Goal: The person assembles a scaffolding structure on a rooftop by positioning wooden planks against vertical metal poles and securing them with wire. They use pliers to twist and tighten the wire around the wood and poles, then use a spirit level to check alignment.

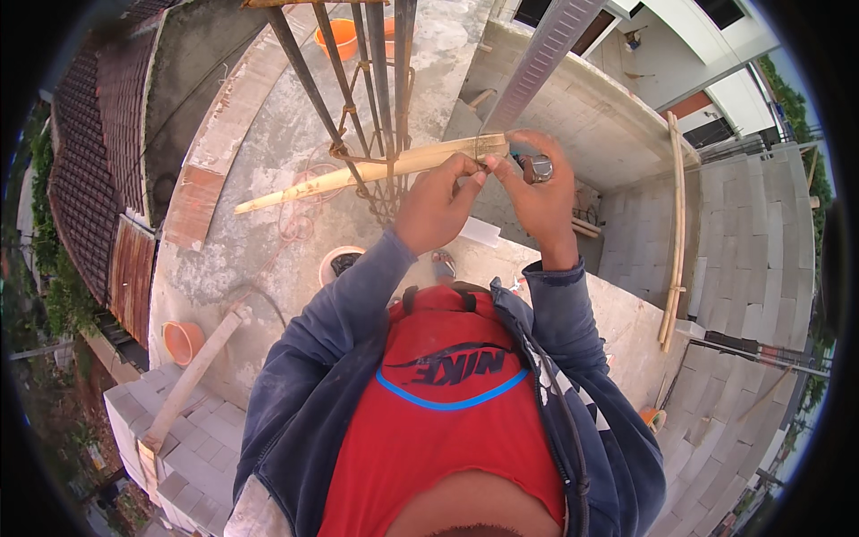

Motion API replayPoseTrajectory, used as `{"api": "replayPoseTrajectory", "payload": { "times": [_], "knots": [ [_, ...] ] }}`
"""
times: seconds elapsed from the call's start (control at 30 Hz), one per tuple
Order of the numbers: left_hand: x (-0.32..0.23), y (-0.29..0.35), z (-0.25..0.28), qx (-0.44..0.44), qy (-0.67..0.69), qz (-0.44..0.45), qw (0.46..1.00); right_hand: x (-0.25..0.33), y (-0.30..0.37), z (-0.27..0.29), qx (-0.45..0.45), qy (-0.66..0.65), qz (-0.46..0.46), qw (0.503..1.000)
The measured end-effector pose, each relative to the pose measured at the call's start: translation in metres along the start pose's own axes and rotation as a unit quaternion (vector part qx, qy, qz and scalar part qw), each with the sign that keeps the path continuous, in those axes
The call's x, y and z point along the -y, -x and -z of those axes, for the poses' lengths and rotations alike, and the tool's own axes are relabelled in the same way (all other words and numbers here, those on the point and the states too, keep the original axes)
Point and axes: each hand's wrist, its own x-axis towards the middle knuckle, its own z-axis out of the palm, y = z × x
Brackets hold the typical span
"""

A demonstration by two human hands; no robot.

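A pale wooden stick lies crosswise against a bundle of upright steel rebars. Its right end meets a slanted grey metal rail. My left hand pinches thin tie wire at that end of the stick, fingers closed on it. My right hand is just beside it, fingertips touching the same wire, with a small shiny metal tool held in its palm. Both dark blue sleeves rise from the lower edge over a red shirt.
Far below lies a concrete slab with an orange bucket, another orange bucket and a white bucket. A timber plank leans on grey block walls. A bamboo pole stands at right. Tiled roofs are at left.
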Motion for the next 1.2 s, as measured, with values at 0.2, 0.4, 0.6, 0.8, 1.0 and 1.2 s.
{"api": "replayPoseTrajectory", "payload": {
  "times": [0.2,0.4,0.6,0.8,1.0,1.2],
  "knots": [
    [-0.001,0.0,0.003,-0.004,0.016,-0.013,1.0,-0.005,0.002,-0.003,0.043,0.041,0.022,0.998],
    [-0.002,0.003,-0.005,-0.046,0.007,-0.059,0.997,-0.006,0.006,-0.003,0.053,-0.034,0.021,0.998],
    [-0.007,0.002,-0.008,-0.062,0.032,-0.039,0.997,-0.014,0.007,0.003,0.056,-0.031,0.011,0.998],
    [-0.014,0.001,-0.012,-0.039,0.05,0.019,0.998,-0.021,0.005,0.002,0.055,-0.034,0.034,0.997],
    [-0.012,0.0,-0.016,-0.032,0.085,0.045,0.995,-0.021,0.006,-0.002,0.032,-0.057,0.045,0.997],
    [-0.021,0.001,-0.025,-0.076,0.057,-0.041,0.995,-0.014,0.007,0.007,0.015,-0.133,0.04,0.99]
  ]
}}
